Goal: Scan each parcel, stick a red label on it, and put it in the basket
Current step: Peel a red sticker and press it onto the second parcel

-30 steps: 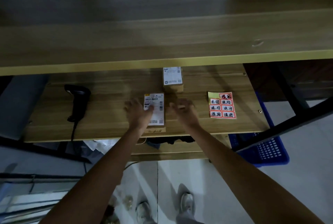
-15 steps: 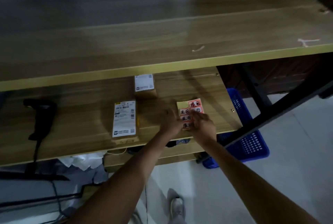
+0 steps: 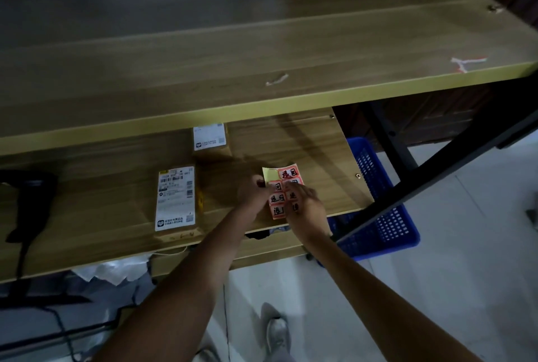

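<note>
The sheet of red labels (image 3: 283, 190) lies at centre frame on the lower tabletop (image 3: 308, 143), its upper corner curling up. The left hand (image 3: 252, 197) pinches the sheet's left edge in its grip; the right hand (image 3: 304, 205) lies over the sheet's lower right, fingertips (image 3: 288, 185) pressed on a label, though whether that grip has caught an edge I cannot tell. Left of the hands a long parcel (image 3: 176, 200) lies flat, white shipping label up. A smaller parcel (image 3: 210, 138) sits above it, partly beneath the upper board. The black scanner (image 3: 29, 201) stands at the far left edge. The blue basket (image 3: 378, 201) sits on the floor at right, below the tabletop's end.
</note>
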`<state>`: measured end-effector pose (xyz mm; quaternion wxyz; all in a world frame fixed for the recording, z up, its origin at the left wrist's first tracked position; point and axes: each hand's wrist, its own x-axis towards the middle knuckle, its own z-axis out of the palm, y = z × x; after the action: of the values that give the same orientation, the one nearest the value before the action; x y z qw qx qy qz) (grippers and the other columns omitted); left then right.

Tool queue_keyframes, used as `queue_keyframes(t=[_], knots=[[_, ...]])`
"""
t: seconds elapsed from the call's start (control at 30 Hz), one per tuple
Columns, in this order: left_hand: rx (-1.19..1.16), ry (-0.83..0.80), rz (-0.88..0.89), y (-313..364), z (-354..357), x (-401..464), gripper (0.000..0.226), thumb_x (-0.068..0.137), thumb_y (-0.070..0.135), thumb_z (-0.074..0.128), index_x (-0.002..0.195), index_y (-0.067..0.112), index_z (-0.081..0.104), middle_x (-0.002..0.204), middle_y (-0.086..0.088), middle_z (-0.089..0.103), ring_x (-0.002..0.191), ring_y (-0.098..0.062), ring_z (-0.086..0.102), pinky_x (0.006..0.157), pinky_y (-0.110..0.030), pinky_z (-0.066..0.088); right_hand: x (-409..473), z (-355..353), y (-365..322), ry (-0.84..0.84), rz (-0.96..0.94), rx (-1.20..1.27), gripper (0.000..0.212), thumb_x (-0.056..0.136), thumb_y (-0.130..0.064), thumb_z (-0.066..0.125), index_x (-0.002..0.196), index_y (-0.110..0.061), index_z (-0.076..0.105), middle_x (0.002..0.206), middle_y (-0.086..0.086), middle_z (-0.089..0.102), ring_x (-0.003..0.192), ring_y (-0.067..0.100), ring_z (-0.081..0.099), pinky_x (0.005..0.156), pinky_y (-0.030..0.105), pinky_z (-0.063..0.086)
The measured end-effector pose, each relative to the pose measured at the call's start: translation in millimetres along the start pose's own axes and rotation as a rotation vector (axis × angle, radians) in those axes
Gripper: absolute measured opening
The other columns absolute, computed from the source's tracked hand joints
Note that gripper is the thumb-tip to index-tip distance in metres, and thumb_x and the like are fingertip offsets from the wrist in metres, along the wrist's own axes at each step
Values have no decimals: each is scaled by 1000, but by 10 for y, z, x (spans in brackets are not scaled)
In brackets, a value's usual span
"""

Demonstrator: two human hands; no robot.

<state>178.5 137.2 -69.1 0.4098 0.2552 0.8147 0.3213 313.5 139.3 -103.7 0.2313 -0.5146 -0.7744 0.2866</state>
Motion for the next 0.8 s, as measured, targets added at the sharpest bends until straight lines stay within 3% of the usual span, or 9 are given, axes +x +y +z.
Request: queue_keyframes(t=[0.13, 0.2, 0.27, 0.37, 0.5, 0.6, 0.67, 0.73, 0.8], knots=[[-96, -64, 11, -66, -81, 7, 27, 96, 17, 57, 120, 6, 60, 115, -11, 67, 100, -24, 64, 66, -23, 47, 98, -46, -47, 44, 100, 160, 46, 87, -27, 66, 130, -19, 50, 124, 0, 51, 97, 12, 62, 68, 24, 59], [-150, -84, -1, -82, -173, -8, 24, 96, 12, 54, 117, 3, 61, 110, -12, 68, 90, -19, 63, 61, -20, 45, 200, -64, -4, 26, 192, 123, 62, 78, -34, 73, 131, -20, 44, 125, -2, 47, 105, 11, 54, 75, 26, 56], [-164, -138, 42, -111, -287, -14, 23, 97, 10, 52, 114, 0, 63, 111, -16, 68, 86, -18, 63, 64, -22, 48, 310, -68, 22, -50, 291, 244, 67, 71, -39, 78, 127, -25, 42, 124, -1, 52, 109, 14, 56, 83, 35, 56], [-179, -232, 125, -122, -445, -47, 20, 98, 12, 52, 108, 1, 66, 107, -16, 69, 85, -16, 65, 74, -24, 50, 414, -124, -69, -192, 471, 692, 49, 77, -23, 79, 118, -17, 53, 111, 10, 70, 88, 23, 72, 76, 44, 61], [-192, -286, 172, -144, -571, -64, 12, 96, 15, 55, 94, 12, 66, 98, -9, 70, 97, -24, 68, 79, -27, 54, 393, -208, -236, -318, 487, 969, 29, 82, -8, 74, 110, -5, 66, 97, 14, 74, 76, 24, 74, 59, 31, 59], [-103, -183, 253, -191, -557, -50, 14, 94, 18, 59, 104, 10, 63, 101, -7, 69, 96, -21, 69, 72, -21, 54, 369, -136, -236, -268, 489, 1011, 24, 80, -3, 74, 103, -4, 67, 88, 10, 76, 72, 25, 74, 59, 31, 60], [22, -5, 313, -228, -517, -48, 24, 91, 21, 64, 111, 10, 58, 102, -2, 64, 93, -15, 65, 70, -21, 53, 339, -113, -242, -232, 489, 1029, 27, 80, -4, 75, 105, -2, 67, 93, 14, 75, 76, 28, 74, 66, 37, 61], [258, 256, 507, -249, -482, -69, 21, 89, 23, 66, 102, 11, 55, 97, 1, 58, 87, -12, 58, 68, -21, 47, 301, -115, -261, -199, 490, 1029, 29, 81, -7, 74, 109, -1, 66, 98, 17, 74, 79, 30, 73, 69, 39, 61], [452, 373, 723, -245, -453, -124, 14, 87, 22, 65, 88, 14, 54, 90, 0, 56, 82, -13, 55, 64, -22, 45, 287, -116, -293, -150, 516, 1034, 24, 82, -6, 73, 105, -3, 68, 95, 15, 74, 76, 28, 73, 68, 39, 61]])
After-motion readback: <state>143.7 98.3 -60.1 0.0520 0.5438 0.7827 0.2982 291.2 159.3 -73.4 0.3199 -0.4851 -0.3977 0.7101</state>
